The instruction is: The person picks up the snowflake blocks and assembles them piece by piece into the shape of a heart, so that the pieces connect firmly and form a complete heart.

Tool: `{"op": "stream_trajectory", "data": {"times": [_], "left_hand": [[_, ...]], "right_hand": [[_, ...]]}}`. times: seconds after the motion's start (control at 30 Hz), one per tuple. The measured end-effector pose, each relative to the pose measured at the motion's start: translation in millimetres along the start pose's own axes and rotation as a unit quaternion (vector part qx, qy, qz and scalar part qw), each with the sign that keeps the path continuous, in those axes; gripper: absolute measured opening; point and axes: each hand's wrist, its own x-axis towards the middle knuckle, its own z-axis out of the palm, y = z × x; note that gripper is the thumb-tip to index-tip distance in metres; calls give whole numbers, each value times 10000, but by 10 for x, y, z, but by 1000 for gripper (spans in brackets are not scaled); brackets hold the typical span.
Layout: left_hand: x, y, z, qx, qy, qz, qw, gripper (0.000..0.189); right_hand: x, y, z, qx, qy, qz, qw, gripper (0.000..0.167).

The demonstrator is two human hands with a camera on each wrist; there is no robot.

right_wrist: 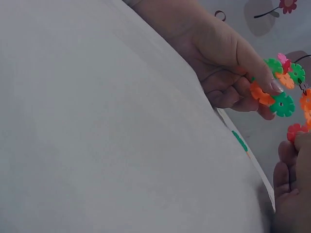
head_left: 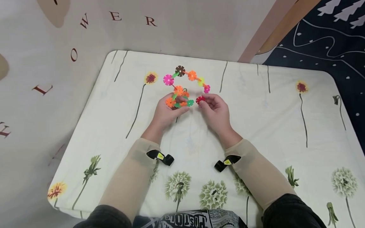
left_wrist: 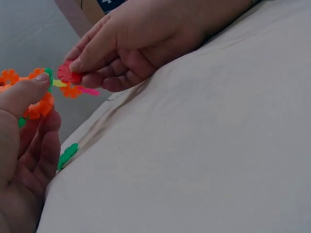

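My left hand holds a chain of interlocking plastic flower discs by its near end, between thumb and fingers. The chain curves away over the table in orange, green, pink, brown and yellow pieces. At the held end a green disc sticks out past the left thumb. My right hand pinches a red disc by its edge, a small gap from that green disc. A pink disc lies just beyond the right fingertips; whether it joins the red disc I cannot tell.
A white cloth with printed flowers covers the table. A pale wall with letters stands behind it, and dark patterned fabric hangs at the right. In the left wrist view a green piece shows low by the cloth.
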Motion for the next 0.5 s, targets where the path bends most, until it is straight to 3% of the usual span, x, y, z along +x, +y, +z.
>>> {"op": "stream_trajectory", "data": {"times": [0.23,0.5], "left_hand": [[2,2,14,261,-147,66,9995,42],[-6,5,16,498,-181,-21,9986,38]], "right_hand": [[-8,-15,10,848,21,131,9963,26],[-15,-29,15,821,-63,229,9963,30]]}}
